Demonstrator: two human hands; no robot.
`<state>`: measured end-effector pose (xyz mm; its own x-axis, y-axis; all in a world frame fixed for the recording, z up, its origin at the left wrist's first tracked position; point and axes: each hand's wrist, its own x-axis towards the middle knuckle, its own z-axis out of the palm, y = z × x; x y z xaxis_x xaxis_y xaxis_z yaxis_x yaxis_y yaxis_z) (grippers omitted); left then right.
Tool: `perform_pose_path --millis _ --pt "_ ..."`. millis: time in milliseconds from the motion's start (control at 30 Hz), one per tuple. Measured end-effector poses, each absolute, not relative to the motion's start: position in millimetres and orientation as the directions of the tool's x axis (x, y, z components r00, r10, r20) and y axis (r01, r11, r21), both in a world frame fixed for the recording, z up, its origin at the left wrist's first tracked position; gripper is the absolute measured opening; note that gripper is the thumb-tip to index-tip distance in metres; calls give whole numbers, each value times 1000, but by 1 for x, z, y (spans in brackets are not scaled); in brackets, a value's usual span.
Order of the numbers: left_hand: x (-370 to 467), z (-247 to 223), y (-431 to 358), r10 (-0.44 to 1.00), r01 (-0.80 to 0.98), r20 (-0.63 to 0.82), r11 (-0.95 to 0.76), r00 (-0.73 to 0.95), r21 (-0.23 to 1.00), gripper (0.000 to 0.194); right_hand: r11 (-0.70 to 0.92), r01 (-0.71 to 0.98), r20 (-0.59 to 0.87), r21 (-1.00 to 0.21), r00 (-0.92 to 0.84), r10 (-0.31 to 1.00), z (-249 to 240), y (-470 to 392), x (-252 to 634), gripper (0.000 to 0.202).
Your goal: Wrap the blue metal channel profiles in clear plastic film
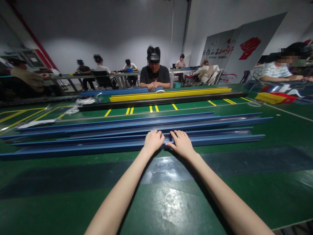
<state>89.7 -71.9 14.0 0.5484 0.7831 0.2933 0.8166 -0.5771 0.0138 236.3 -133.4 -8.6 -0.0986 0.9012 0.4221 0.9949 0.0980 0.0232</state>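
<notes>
Several long blue channel strips lie side by side across the green table (161, 202). My left hand (154, 141) rests over the nearest blue strip (97, 147), its fingers bent over the channel and close together. Just to the right, my right hand (181, 142) lies on the same strip, with the thumb spread toward the left hand and the fingers over the channel. A short gap separates the two hands. What lies under the fingertips is hidden. Behind them are more blue strips (234, 121).
Yellow strips (171, 95) and a black strip (137, 103) lie farther back, before a seated person (155, 73). White cords (85, 100) are at the left. A yellow tray (269, 98) and red tray (286, 97) stand right. Clear film (73, 174) covers the near table.
</notes>
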Motion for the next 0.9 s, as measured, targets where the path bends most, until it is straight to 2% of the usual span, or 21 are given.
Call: perform_pose_path --millis 300,500,633,733,900 --pt "36 14 -64 846 878 314 -474 432 70 32 229 968 397 -102 -171 902 -1 -130 205 68" --pt "2 18 -58 891 914 286 -395 354 99 32 169 981 393 -93 -120 912 1 -142 260 62" --pt "-18 18 -52 896 920 272 -385 352 77 32 153 984 393 -95 -105 913 -1 -154 313 64" --pt "-27 19 -50 906 928 249 -367 341 64 32 122 981 380 -153 -55 923 -7 -158 335 64" --pt "-29 26 -52 879 890 173 -455 445 21 33 127 969 421 -212 -27 906 -16 -156 339 59"
